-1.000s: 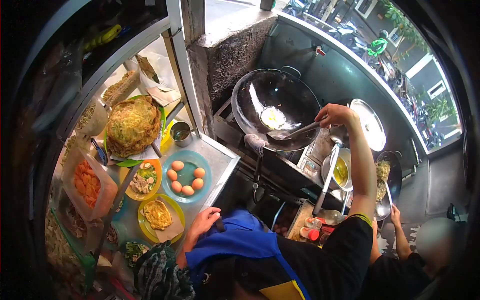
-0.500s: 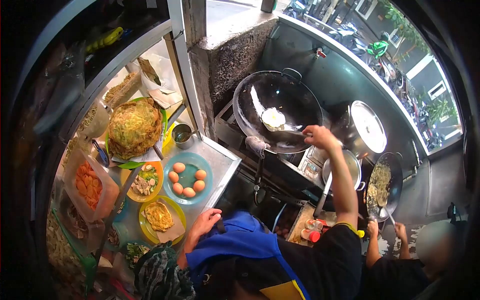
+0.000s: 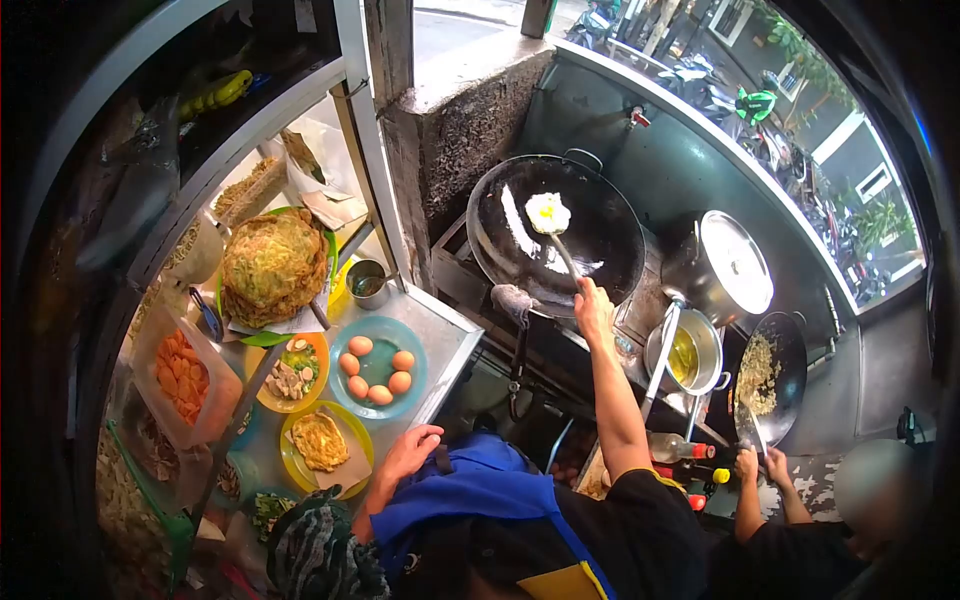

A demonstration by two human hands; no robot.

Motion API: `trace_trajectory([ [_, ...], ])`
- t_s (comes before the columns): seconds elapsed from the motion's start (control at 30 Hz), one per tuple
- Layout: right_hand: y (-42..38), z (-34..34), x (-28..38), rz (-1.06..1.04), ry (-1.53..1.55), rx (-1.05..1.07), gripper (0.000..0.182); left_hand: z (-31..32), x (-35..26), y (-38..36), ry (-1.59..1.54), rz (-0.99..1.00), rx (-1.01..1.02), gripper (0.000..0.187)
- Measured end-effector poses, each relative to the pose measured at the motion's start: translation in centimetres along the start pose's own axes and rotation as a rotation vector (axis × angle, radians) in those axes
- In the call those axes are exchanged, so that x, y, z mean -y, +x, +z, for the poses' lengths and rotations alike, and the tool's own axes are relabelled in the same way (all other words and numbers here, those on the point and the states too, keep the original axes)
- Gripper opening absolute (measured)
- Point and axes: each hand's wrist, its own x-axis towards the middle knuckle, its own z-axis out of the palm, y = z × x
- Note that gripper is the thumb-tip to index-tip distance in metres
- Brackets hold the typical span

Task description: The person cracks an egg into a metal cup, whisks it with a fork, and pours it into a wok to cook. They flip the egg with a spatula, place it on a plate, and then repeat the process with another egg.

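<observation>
My right hand [image 3: 594, 306] is closed round the handle of a metal spatula [image 3: 566, 258], which reaches into the large dark wok [image 3: 610, 220]. At its far end is a fried egg [image 3: 547, 213] with a white rim and yellow middle. White streaks mark the wok's surface. My left hand [image 3: 412, 450] is held near my body, beside the counter's edge [image 3: 440, 375], with nothing seen in it; its fingers are bent and lie close together. The blue plate with several brown eggs [image 3: 380, 395] and the yellow plate with a folded omelette [image 3: 320, 442] are nearest to it.
A co-worker's hands [image 3: 762, 463] work a utensil in a second wok [image 3: 790, 350] at right. Between the woks stand a lidded steel pot [image 3: 735, 262] and a pot of yellow liquid [image 3: 690, 355]. Bottles [image 3: 680, 447] lie below. A glass-framed food counter fills the left.
My right hand has moved left and down, and the spatula and egg now sit farther up in the wok. The pot of yellow liquid is uncovered from behind my arm. My left hand barely moved.
</observation>
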Motion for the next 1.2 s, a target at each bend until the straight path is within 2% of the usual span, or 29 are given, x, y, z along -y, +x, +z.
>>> trace_trajectory([
  [0.13, 0.1, 0.1, -0.1, -0.003, 0.014, -0.029, 0.035, 0.0, 0.1, 0.0, 0.024, 0.007, -0.011, 0.030],
  [0.2, 0.1, -0.5, -0.3, 0.054, 0.056, 0.032, 0.035, 0.1, 0.1, -0.1, 0.027, 0.016, -0.011, 0.030],
  [0.3, -0.6, -2.0, -0.9, 0.026, 0.067, 0.055, 0.035, 0.1, 0.3, -0.2, 0.024, 0.033, -0.010, 0.030],
  [0.47, -2.4, -6.0, -2.1, 0.030, -0.076, 0.176, 0.036, 0.1, 0.3, -0.4, 0.031, 0.015, 0.015, 0.031],
  [0.6, -3.6, -9.2, -4.1, -0.062, -0.117, 0.184, 0.033, 0.1, 0.8, -0.3, 0.008, 0.023, 0.043, 0.032],
  [0.77, -3.8, -14.5, -3.0, -0.112, -0.144, 0.248, 0.032, 0.1, 0.5, -0.4, -0.033, 0.040, 0.059, 0.033],
  [0.87, -2.3, -15.8, -2.8, -0.123, -0.182, 0.292, 0.034, -0.1, -0.4, -0.4, -0.025, -0.026, 0.111, 0.035],
  [1.07, 3.6, -18.1, 0.0, -0.161, -0.289, 0.406, 0.034, 0.1, -0.5, -0.7, -0.128, -0.035, 0.096, 0.040],
  [1.2, 8.7, -18.9, 3.0, -0.275, -0.378, 0.444, 0.033, -0.1, -0.7, -1.3, -0.149, -0.034, 0.081, 0.041],
])
